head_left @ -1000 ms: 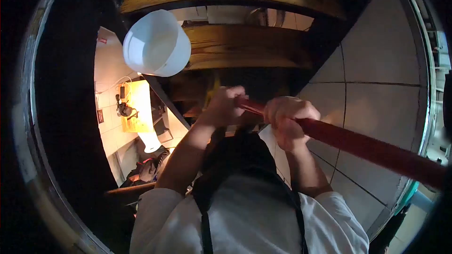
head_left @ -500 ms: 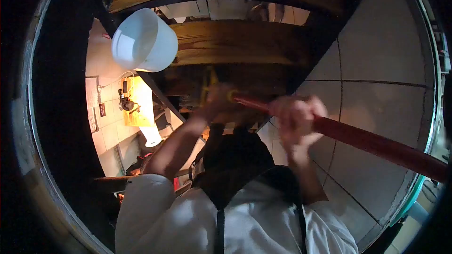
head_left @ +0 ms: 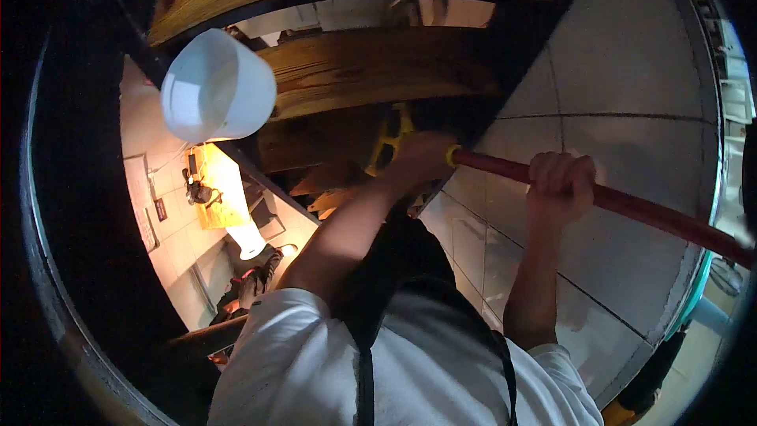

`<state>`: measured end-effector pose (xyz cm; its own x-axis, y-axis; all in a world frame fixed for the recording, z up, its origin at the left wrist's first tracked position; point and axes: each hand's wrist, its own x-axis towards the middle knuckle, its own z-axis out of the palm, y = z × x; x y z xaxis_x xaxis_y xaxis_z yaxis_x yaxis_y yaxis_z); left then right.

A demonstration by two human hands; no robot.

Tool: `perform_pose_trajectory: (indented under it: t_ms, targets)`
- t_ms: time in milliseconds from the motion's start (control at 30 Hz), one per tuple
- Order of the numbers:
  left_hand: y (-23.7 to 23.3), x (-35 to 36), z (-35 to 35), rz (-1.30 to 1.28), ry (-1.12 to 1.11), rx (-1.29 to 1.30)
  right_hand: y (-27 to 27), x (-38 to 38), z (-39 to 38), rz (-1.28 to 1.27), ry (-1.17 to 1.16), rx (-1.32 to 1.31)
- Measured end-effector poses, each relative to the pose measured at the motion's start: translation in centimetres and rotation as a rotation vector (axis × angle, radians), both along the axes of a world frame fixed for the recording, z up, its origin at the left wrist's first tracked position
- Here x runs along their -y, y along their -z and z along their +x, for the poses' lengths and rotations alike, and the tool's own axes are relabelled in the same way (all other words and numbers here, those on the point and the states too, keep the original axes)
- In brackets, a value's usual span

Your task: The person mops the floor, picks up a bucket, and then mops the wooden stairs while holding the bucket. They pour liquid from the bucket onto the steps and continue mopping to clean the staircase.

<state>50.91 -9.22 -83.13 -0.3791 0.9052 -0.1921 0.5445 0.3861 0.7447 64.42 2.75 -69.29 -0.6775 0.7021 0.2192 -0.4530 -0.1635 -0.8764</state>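
Head camera view: our right hand (head_left: 561, 181) is clenched round a red pole (head_left: 654, 211), which slants across large pale tiles (head_left: 623, 158) with dark joints. Our left hand (head_left: 430, 156) is at the pole's yellow-collared end, beside a yellow frame (head_left: 388, 142) (too shadowed to tell its grip). Ahead, grained wooden planks (head_left: 378, 63) cross a dim space; a white bucket (head_left: 219, 85) overlaps their left side. Further left, warm light falls on a yellow board (head_left: 223, 189) in a tiled room.

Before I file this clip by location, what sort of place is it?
Probably an indoor staircase: wooden steps with gaps between them, a dark slanting frame alongside, and large pale tiles beyond that.
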Motion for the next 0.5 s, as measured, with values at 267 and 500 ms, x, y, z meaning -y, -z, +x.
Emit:
perform_pose_trajectory:
  t_ms: [267, 500]
  targets:
    - [5.5, 20.7, -9.7, -0.047, -0.393, -0.191, 8.6, 12.8, -11.3, -0.055, -0.306, 0.016]
    - [7.2, 18.7, -9.2, 0.092, -0.422, -0.236, 4.1, 11.6, -11.9, -0.134, -0.372, 0.058]
